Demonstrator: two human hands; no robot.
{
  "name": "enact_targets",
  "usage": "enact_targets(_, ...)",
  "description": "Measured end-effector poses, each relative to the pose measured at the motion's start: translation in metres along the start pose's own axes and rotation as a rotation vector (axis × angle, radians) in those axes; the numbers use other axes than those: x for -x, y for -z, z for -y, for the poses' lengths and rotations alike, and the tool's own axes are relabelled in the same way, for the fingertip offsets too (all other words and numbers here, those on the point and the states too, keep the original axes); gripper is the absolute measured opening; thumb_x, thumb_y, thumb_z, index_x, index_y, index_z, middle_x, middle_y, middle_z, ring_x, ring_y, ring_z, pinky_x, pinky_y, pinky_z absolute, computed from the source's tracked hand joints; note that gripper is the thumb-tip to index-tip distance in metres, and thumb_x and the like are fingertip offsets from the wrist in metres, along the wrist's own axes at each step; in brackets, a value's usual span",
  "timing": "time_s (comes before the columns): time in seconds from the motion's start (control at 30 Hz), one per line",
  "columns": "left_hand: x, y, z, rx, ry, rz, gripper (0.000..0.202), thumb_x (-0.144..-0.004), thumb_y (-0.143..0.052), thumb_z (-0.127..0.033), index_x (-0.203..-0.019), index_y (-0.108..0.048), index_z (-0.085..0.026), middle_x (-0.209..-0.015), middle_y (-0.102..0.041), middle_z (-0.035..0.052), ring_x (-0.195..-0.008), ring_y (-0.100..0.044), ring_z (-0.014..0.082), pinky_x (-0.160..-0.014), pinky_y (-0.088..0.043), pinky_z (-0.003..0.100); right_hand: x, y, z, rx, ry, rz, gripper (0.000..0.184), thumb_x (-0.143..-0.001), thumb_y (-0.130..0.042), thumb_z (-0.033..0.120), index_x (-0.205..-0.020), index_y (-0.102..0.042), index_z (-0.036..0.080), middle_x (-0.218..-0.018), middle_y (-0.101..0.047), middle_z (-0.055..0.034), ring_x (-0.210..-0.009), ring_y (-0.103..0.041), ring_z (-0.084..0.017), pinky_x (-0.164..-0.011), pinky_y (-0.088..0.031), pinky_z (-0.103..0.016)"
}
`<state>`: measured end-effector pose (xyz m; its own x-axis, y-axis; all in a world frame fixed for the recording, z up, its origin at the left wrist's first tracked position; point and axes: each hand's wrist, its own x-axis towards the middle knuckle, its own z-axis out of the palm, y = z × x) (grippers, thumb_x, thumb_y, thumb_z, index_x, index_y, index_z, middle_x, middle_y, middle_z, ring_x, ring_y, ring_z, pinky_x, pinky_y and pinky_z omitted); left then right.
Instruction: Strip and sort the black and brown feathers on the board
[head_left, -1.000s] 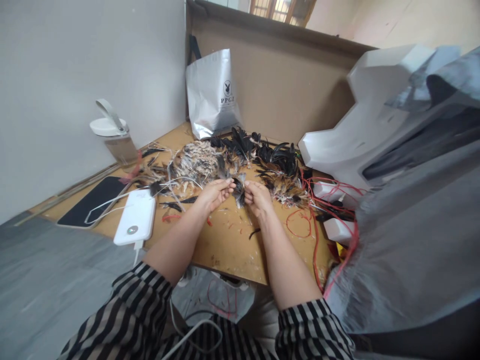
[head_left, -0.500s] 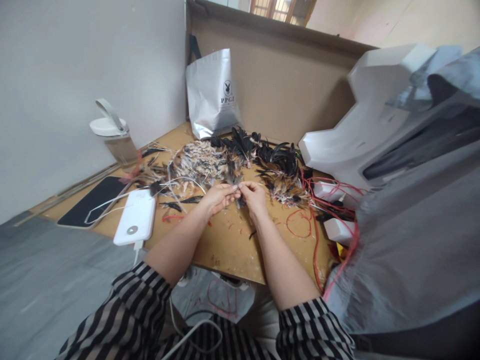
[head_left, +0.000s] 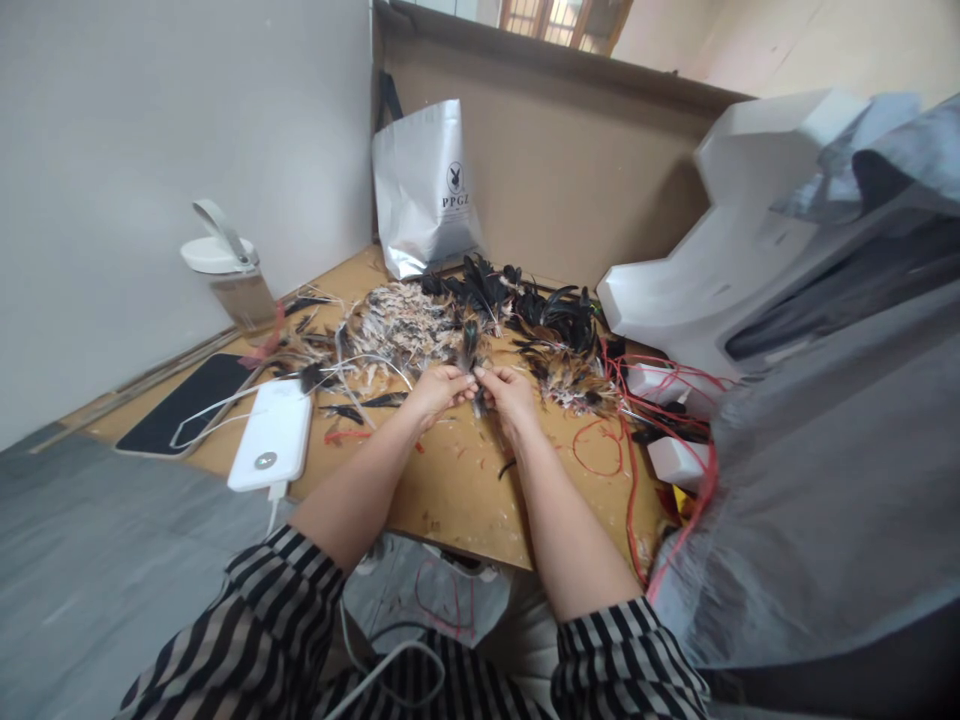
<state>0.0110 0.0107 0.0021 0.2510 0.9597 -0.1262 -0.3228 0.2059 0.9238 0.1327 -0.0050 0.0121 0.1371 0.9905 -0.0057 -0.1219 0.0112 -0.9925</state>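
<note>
My left hand (head_left: 433,391) and my right hand (head_left: 510,393) meet over the wooden board (head_left: 450,480), fingers pinched together on a small dark feather bundle (head_left: 472,360) that sticks up between them. Just beyond lie heaps of speckled feathers (head_left: 401,325), black feathers (head_left: 517,295) and brown feathers (head_left: 574,380). Both forearms reach out from striped sleeves.
A white power bank (head_left: 271,436) with a cable and a black phone (head_left: 184,400) lie left. A lidded jar (head_left: 229,275) stands by the wall, a silver bag (head_left: 427,190) at the back. Red threads (head_left: 637,420) and white foam pieces (head_left: 720,270) crowd the right.
My hands closed in toward each other and shifted slightly forward. The feather bundle turned from hanging below the fingers to pointing up between them.
</note>
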Motion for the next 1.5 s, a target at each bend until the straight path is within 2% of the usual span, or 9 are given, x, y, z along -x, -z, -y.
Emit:
enact_targets(0.27,0.003,0.002,-0.001,0.070,0.090,0.144,0.013,-0.069,-0.069,-0.020,-0.070,-0.065,-0.008,-0.069,-0.067,0.0096,-0.058,-0.061,0.0089,-0.050,-0.044,0.014,-0.001,0.000,-0.001,-0.245,-0.126,0.032,0.037,-0.047,-0.077,0.036,-0.058,-0.047,0.017,-0.047,-0.050,0.0064,-0.042,-0.044,-0.006,-0.043,-0.036,-0.019)
enact_targets(0.47,0.005,0.002,-0.001,0.050,0.109,0.168,0.013,-0.071,-0.066,-0.019,-0.065,-0.063,-0.008,-0.058,-0.063,0.0057,-0.048,-0.056,0.0051,-0.046,-0.041,0.013,-0.001,0.003,0.000,-0.238,-0.137,0.144,0.034,-0.048,-0.076,0.037,-0.060,-0.052,0.016,-0.048,-0.053,0.0040,-0.045,-0.047,-0.008,-0.045,-0.037,-0.020)
enact_targets(0.53,0.004,0.002,-0.001,0.014,0.073,0.145,0.015,-0.070,-0.068,-0.020,-0.062,-0.062,-0.008,-0.055,-0.060,0.0039,-0.045,-0.053,0.0042,-0.044,-0.039,0.013,-0.003,0.004,0.000,-0.190,-0.139,0.134,0.033,-0.050,-0.075,0.039,-0.060,-0.053,0.016,-0.049,-0.053,0.0034,-0.045,-0.046,-0.007,-0.044,-0.035,-0.019)
enact_targets(0.6,0.002,0.003,-0.001,0.006,0.025,0.109,0.015,-0.068,-0.069,-0.022,-0.065,-0.063,-0.008,-0.056,-0.060,0.0032,-0.044,-0.052,0.0038,-0.042,-0.037,0.013,-0.005,0.007,0.000,-0.124,-0.094,0.035,0.032,-0.052,-0.072,0.041,-0.063,-0.057,0.016,-0.049,-0.053,0.0037,-0.044,-0.043,-0.007,-0.042,-0.031,-0.019)
enact_targets(0.73,-0.005,0.010,-0.002,0.099,-0.063,-0.015,0.019,-0.067,-0.070,-0.025,-0.078,-0.066,-0.010,-0.065,-0.064,0.0038,-0.046,-0.052,0.0028,-0.041,-0.034,0.012,-0.012,0.018,0.000,0.106,0.120,-0.166,0.027,-0.059,-0.066,0.039,-0.068,-0.064,0.015,-0.051,-0.055,0.0036,-0.045,-0.042,-0.007,-0.046,-0.031,-0.021)
enact_targets(0.93,-0.013,0.019,0.001,0.198,-0.083,-0.108,0.016,-0.069,-0.068,-0.023,-0.079,-0.065,-0.010,-0.068,-0.065,0.0041,-0.047,-0.053,0.0026,-0.042,-0.036,0.012,-0.013,0.032,0.000,0.623,0.311,-0.083,0.018,-0.066,-0.059,0.033,-0.066,-0.067,0.017,-0.063,-0.064,-0.0012,-0.057,-0.053,-0.012,-0.056,-0.036,-0.023)
enact_targets(1.1,-0.008,0.015,-0.001,0.176,-0.057,-0.105,0.016,-0.069,-0.068,-0.022,-0.079,-0.065,-0.010,-0.067,-0.065,0.0040,-0.047,-0.053,0.0024,-0.042,-0.036,0.011,-0.008,0.030,-0.001,0.975,0.331,-0.088,0.018,-0.068,-0.057,0.031,-0.058,-0.065,0.019,-0.057,-0.061,-0.0012,-0.053,-0.049,-0.011,-0.053,-0.031,-0.023)
enact_targets(1.3,-0.004,0.009,-0.003,0.140,-0.034,-0.109,0.016,-0.067,-0.069,-0.023,-0.075,-0.065,-0.010,-0.065,-0.065,0.0040,-0.045,-0.052,0.0027,-0.040,-0.034,0.012,-0.009,0.023,-0.010,1.045,0.264,-0.190,0.030,-0.069,-0.057,0.047,-0.057,-0.064,0.020,-0.053,-0.059,-0.0041,-0.051,-0.048,-0.013,-0.051,-0.029,-0.025)
enact_targets(1.5,-0.003,0.006,0.001,0.120,0.007,-0.067,0.012,-0.069,-0.068,-0.019,-0.074,-0.064,-0.009,-0.065,-0.066,0.0054,-0.047,-0.054,0.0038,-0.042,-0.037,0.012,-0.013,0.020,-0.016,0.968,0.200,-0.213,0.016,-0.066,-0.055,0.030,-0.060,-0.066,0.019,-0.058,-0.061,-0.0029,-0.052,-0.048,-0.012,-0.052,-0.030,-0.024)
